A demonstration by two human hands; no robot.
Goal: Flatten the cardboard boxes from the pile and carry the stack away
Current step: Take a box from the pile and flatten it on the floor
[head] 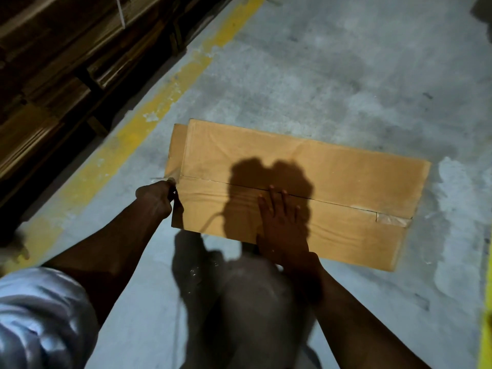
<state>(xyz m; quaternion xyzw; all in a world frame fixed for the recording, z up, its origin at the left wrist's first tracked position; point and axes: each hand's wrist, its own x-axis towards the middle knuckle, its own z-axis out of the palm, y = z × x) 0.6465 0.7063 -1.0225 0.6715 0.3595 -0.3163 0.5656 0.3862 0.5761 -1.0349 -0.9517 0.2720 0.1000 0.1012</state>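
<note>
L fingers (170,189) pinch tape strip (159,179) — R fingers (277,201) flat on 1 box (332,177).

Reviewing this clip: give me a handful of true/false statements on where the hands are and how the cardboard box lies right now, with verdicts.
1. The right hand lies flat on the cardboard box, fingers straight. True.
2. The left hand rests open on the concrete floor. False: it pinches clear tape at the box's left end.
3. The box stands upright with its flaps open. False: it lies low on the floor, its two top flaps meeting along a middle seam.
4. Some tape remains on the seam near the box's right end. True.
5. A yellow painted line runs along the floor left of the box. True.
</note>
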